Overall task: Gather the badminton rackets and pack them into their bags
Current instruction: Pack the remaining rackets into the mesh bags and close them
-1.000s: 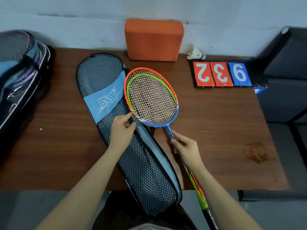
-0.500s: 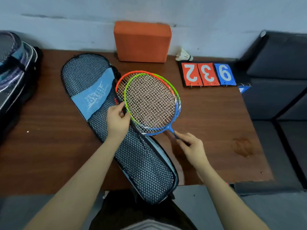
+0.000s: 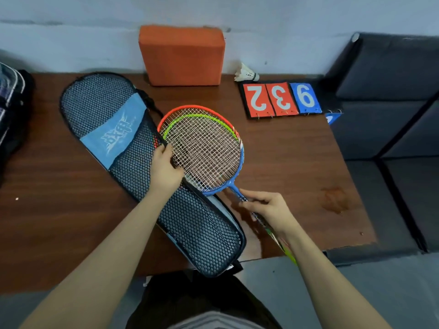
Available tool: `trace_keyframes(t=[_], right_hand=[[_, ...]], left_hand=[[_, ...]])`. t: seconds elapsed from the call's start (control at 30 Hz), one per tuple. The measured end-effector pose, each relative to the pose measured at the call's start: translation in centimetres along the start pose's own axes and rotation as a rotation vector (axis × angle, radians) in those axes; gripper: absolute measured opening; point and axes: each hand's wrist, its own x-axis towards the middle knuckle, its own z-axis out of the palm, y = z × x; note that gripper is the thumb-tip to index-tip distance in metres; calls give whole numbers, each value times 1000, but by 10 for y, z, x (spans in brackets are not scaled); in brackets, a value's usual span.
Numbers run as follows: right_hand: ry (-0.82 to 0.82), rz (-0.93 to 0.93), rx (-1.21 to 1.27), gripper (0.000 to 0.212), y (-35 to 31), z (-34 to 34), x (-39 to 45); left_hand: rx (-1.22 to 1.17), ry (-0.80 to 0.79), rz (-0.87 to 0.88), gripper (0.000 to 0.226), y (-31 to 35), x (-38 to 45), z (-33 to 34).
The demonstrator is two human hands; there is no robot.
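On the brown table point(image 3: 59, 222), a mesh bag point(image 3: 133, 167) with a blue band lies slantwise, and two stacked rackets point(image 3: 204, 150), one rimmed orange and blue, one green, rest with their heads at its open right edge, the left rims tucked just under the mesh. The left hand point(image 3: 166, 169) grips the bag's edge beside the strings, while the right hand point(image 3: 268, 207) pinches the racket shafts just below the heads. Behind stand an orange block point(image 3: 183, 55), a shuttlecock point(image 3: 245, 73) and score cards point(image 3: 282, 98) reading 2, 3, 9.
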Motion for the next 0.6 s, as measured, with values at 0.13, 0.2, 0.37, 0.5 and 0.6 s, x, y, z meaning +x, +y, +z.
trace_keyframes(t=[0.13,0.2,0.37,0.5,0.6], right_hand=[[-67,72,12,35,-2,-8,5],[-84,105,30,35,-1,-5,9],[-144,167,123,36,-2,5,13],[-126,151,14,34,2,5,7],[-147,126,-104,31,4,6,3]], left_hand=[[-28,-14,40,68,3,-1,-1],[-32,17,86,63,8,-5,-3],[-33,46,189,54,12,-12,-6],[-5,44,152,55,10,-5,-9],[27,50,91,57,9,2,-13]])
